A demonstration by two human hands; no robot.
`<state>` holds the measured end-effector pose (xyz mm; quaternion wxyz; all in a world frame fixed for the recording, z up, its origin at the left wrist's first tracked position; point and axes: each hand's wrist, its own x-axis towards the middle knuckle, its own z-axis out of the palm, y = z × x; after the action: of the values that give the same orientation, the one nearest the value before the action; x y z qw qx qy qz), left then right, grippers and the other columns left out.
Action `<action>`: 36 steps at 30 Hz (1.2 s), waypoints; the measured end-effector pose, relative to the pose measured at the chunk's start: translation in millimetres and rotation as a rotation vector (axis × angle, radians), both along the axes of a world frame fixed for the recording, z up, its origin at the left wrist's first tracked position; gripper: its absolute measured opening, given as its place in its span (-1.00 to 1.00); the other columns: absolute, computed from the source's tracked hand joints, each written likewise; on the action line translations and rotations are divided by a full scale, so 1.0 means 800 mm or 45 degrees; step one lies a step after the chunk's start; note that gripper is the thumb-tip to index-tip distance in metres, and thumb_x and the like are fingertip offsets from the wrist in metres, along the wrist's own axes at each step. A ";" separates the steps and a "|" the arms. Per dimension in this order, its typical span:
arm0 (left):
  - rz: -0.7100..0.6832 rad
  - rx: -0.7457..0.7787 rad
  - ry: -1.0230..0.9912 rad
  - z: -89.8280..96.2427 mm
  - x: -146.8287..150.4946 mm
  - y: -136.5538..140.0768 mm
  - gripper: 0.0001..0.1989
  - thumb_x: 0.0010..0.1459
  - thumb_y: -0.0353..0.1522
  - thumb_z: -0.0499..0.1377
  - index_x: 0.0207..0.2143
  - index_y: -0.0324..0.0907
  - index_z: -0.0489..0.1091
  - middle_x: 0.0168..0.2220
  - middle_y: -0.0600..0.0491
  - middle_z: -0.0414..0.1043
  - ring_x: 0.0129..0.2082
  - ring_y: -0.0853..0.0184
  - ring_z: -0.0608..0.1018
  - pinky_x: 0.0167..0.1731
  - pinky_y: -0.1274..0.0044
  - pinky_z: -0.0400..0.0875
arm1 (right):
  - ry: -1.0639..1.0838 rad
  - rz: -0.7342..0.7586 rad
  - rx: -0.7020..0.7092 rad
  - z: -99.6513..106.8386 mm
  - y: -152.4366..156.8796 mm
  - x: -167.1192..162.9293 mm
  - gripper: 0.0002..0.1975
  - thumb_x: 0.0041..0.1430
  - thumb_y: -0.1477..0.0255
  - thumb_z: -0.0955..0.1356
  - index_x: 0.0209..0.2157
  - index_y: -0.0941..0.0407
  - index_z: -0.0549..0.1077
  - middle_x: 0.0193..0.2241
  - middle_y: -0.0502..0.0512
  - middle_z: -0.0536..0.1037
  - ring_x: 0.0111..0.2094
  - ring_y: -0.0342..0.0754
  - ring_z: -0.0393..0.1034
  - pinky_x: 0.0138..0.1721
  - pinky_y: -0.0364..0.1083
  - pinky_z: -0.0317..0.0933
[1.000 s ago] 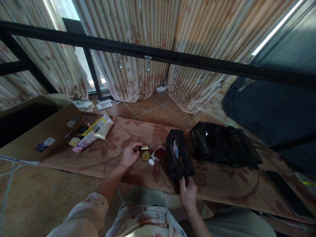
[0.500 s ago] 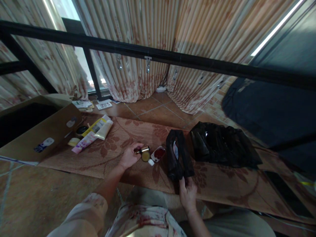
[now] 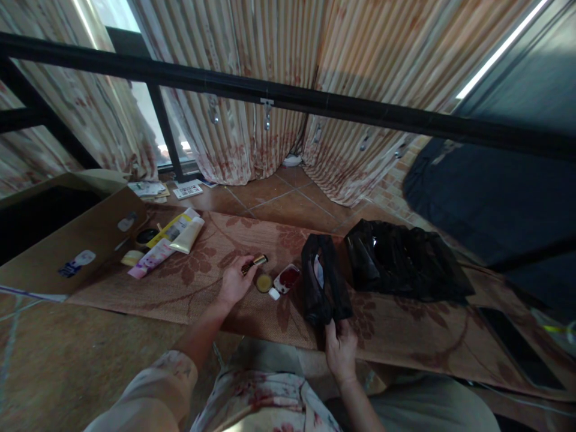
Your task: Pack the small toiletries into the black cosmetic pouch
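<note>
Mid-mat, near its front edge, I see the left hand (image 3: 234,281) pinching a gold-capped tube (image 3: 254,263) above the small jar (image 3: 264,282), right hand (image 3: 341,351) gripping the black pouch (image 3: 321,288) steady at its near end.

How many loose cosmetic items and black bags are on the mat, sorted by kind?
Squeeze tubes: 3 (cream, yellow, pink)
Gold tube, held in the left hand: 1
Small round tins or jars: 3
Red compact: 1
Small white cap: 1
Black bags: 2; the right hand grips the small one, the big one lies apart
Total: 11
</note>
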<state>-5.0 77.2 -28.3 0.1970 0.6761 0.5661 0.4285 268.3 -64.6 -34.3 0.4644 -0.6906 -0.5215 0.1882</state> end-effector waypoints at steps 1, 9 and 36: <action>0.023 0.003 0.006 0.001 0.000 0.000 -0.79 0.16 -0.29 0.14 -0.16 -0.14 0.41 -0.17 -0.03 0.47 -0.15 0.25 0.52 -0.08 0.39 0.40 | -0.004 0.002 0.006 0.000 0.000 0.000 -0.64 0.22 0.21 0.24 -0.25 0.20 0.50 -0.30 0.27 0.59 -0.21 0.10 0.45 -0.20 -0.04 0.25; 0.022 -0.056 -0.010 0.009 -0.002 -0.003 -0.72 0.08 -0.43 0.12 -0.13 -0.13 0.44 -0.14 0.00 0.52 -0.11 0.25 0.52 0.00 0.37 0.37 | -0.054 -0.006 0.023 0.005 0.000 -0.002 -0.64 0.23 0.22 0.23 -0.29 0.20 0.50 -0.35 0.27 0.59 -0.27 0.08 0.46 -0.23 -0.05 0.25; -0.192 -0.131 -0.044 -0.004 -0.006 -0.002 -0.60 -0.03 -0.50 0.14 -0.10 -0.09 0.44 -0.19 0.06 0.54 -0.15 0.30 0.55 -0.04 0.38 0.43 | -0.060 0.004 0.034 0.005 0.000 -0.002 -0.64 0.24 0.22 0.23 -0.29 0.21 0.50 -0.33 0.28 0.59 -0.27 0.07 0.46 -0.23 -0.05 0.26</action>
<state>-9.8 75.4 -31.2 0.2730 0.6982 0.5314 0.3944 266.8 -64.6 -30.6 0.4608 -0.6877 -0.5360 0.1656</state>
